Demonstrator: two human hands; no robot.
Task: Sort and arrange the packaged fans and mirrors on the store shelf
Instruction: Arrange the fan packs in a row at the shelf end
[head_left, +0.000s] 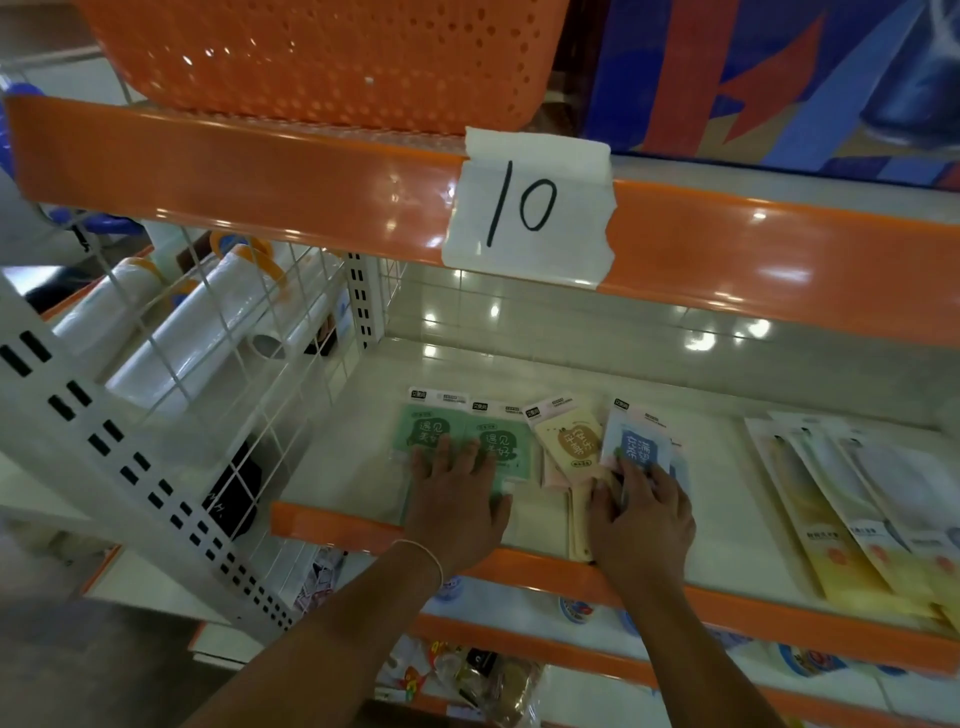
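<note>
Glossy film packets lie flat near the shelf (675, 540) front edge, toward its left end. Left hand (457, 499) presses the green packets (441, 431) with fingers spread flat; right hand (641, 512) pinches the blue packet (636, 441) at its lower end. Judged light, thin, slippery — best held by the edges; any mirror inside would be fragile.

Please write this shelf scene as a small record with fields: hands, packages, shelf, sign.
left hand: left hand rests flat on the green packages
right hand: right hand grips the blue package
middle: beige package lies between the green and blue ones
right side: long yellow packages lie in a row
shelf: white shelf with an orange edge
sign: paper sign reads 10
</note>
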